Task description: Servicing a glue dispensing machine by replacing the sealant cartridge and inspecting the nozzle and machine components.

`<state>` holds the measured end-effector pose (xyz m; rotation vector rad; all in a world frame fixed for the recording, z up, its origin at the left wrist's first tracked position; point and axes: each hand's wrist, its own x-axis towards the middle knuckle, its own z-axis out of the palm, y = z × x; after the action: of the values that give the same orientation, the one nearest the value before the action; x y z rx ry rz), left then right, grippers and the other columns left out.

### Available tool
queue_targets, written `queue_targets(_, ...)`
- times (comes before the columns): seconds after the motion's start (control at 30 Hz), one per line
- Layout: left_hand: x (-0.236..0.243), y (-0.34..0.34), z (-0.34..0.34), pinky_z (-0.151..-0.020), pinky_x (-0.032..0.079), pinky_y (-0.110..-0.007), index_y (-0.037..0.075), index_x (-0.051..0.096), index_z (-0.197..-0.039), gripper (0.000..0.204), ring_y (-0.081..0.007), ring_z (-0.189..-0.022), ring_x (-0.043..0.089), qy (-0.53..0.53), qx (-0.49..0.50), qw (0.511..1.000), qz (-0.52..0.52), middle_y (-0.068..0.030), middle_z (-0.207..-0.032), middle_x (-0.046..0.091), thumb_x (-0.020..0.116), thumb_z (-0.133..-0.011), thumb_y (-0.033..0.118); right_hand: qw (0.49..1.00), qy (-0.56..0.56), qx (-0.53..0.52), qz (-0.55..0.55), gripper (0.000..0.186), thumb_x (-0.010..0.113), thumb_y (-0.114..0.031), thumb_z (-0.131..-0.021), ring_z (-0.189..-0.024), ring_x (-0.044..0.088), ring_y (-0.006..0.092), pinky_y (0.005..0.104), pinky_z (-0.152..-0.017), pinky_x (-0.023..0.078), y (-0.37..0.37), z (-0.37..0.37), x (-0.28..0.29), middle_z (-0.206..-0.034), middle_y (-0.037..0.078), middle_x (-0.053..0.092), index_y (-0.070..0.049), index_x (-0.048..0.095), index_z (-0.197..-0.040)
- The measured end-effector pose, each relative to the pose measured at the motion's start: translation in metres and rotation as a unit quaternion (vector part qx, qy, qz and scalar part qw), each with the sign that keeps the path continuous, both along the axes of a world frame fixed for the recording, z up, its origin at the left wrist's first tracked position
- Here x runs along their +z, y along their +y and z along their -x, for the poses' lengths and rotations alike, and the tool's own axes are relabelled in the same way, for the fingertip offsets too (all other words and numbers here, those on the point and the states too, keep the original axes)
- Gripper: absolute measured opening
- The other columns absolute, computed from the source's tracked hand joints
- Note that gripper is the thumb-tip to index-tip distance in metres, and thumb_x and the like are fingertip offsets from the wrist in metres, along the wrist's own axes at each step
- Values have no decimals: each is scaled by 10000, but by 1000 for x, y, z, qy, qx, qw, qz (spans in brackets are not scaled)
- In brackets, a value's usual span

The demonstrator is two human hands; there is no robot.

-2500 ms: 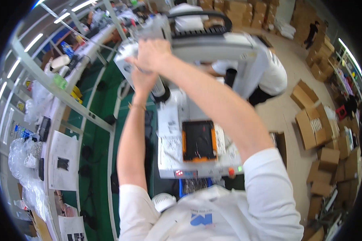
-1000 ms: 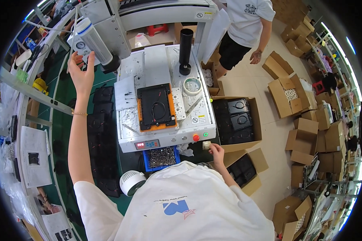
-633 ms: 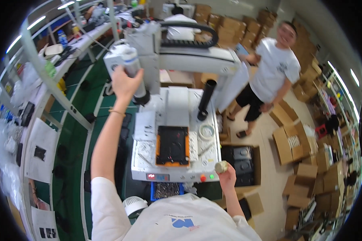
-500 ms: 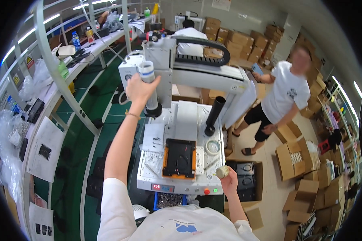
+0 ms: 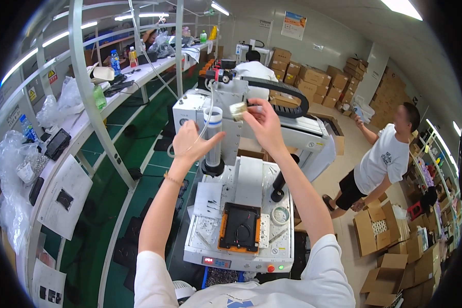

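My left hand (image 5: 192,141) is open beside the upright translucent cylinder (image 5: 212,154) with a blue band on the dispensing machine, its thumb spread across the cylinder's front. A thin clear hose runs by it. My right hand (image 5: 266,126) grips a small round, cream-coloured piece (image 5: 237,110) up to the right of the cylinder's top. Below, on the machine's white bed (image 5: 200,231), sit an orange fixture holding a black part (image 5: 239,226), a roll of tape (image 5: 280,215) and a dark upright tube (image 5: 278,187).
A long cluttered bench (image 5: 66,131) with metal posts runs along the left. At right, a co-worker (image 5: 374,167) in a white shirt stands holding a blue object, among open cartons (image 5: 369,231). Another person (image 5: 251,69) is behind the machine, near stacked boxes (image 5: 313,79).
My right hand has risen from the machine's front to near the cylinder's top with the cream piece. My left hand has loosened on the cylinder. The co-worker appears farther right.
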<state>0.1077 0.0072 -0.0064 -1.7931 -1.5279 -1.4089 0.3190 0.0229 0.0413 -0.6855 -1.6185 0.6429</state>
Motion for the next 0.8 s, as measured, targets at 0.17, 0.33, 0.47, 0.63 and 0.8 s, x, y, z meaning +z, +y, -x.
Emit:
queue_targets(0.17, 24, -12, 30, -533, 350, -185, 31, 632, -678, 380, -27, -576, 481, -386, -379, 822, 177, 14, -609, 583, 666, -923, 319, 981, -172, -17, -87, 311, 657, -174, -859, -833, 653, 190, 316, -781, 526, 29, 36, 22, -957, 119, 660, -16, 596, -1119)
queue_targets(0.33, 38, -20, 39, -564, 377, -196, 7, 686, -782, 305, -47, -613, 509, -418, -443, 784, 119, -12, -685, 640, 614, -960, 245, 944, -293, -21, -152, 300, 630, -181, -852, -855, 653, 258, 361, -829, 515, 19, 50, 46, -980, 165, 646, -32, 638, -1112)
queue_targets(0.47, 40, -12, 27, -620, 397, -207, 7, 673, -886, 255, -60, -664, 533, -358, -455, 813, 64, -8, -759, 651, 584, -979, 227, 895, -427, -32, -124, 352, 589, -233, -868, -1094, 558, 285, 389, -955, 452, 18, 45, 43, -1147, 150, 602, -100, 651, -1188)
queue_targets(0.63, 44, -4, 15, -769, 435, -285, 40, 668, -1014, 149, -176, -959, 549, -92, -292, 952, -25, -39, -1028, 656, 617, -874, 49, 891, -421, -91, -142, 454, 558, -258, -872, -1291, 389, 299, 463, -1054, 370, 14, 35, 15, -1352, 106, 491, -157, 583, -1313)
queue_targets(0.8, 26, 19, 11, -925, 398, -369, 55, 669, -1022, 349, -286, -1082, 504, -138, -280, 950, 4, -63, -1088, 640, 522, -737, -83, 854, -467, -113, -200, 619, 582, -174, -815, -1238, 398, 346, 434, -1077, 344, -1, 34, 8, -1386, 146, 451, -105, 440, -1413)
